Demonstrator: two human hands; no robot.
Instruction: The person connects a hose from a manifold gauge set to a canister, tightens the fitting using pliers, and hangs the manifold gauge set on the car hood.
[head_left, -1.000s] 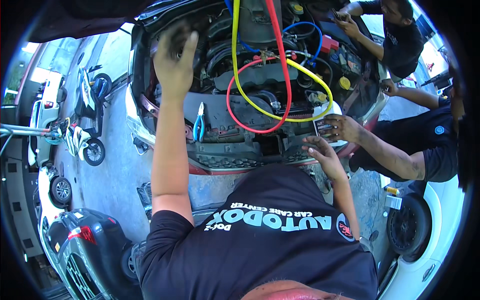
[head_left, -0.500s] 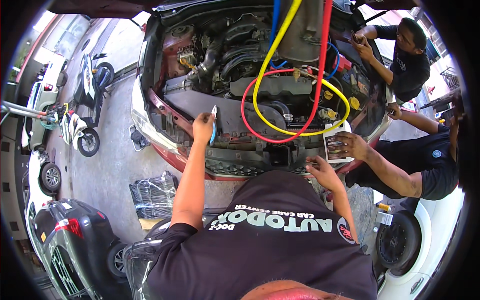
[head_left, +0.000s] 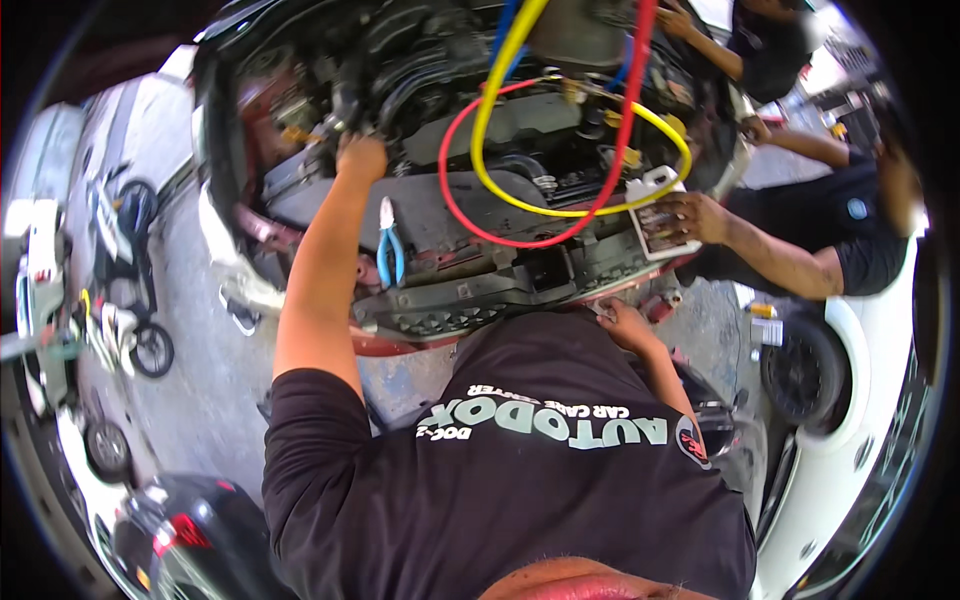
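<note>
My left hand [head_left: 362, 158] reaches over the engine bay of a red car, beside the intake hose and the dark engine cover [head_left: 440, 195]. Its fingers are curled closed on the far side, and what they hold, if anything, is hidden. A pair of blue-handled pliers [head_left: 390, 250] lies on the front of the bay, nearer to me than that hand and apart from it. Low at the bumper's front edge, my right hand [head_left: 628, 325] rests against the rim with its fingers stretched out to the left.
Red and yellow hoses [head_left: 478, 140] loop over the engine. At the right, a co-worker's hand [head_left: 690, 218] holds a white jug [head_left: 655, 185] at the bay's front edge. Another person [head_left: 765, 45] stands at the far right. Motorcycles [head_left: 125, 340] stand on the left.
My left hand has left the pliers and moved farther into the bay; they lie by themselves now. The right hand has shifted slightly left along the bumper. The view has tilted and shifted.
</note>
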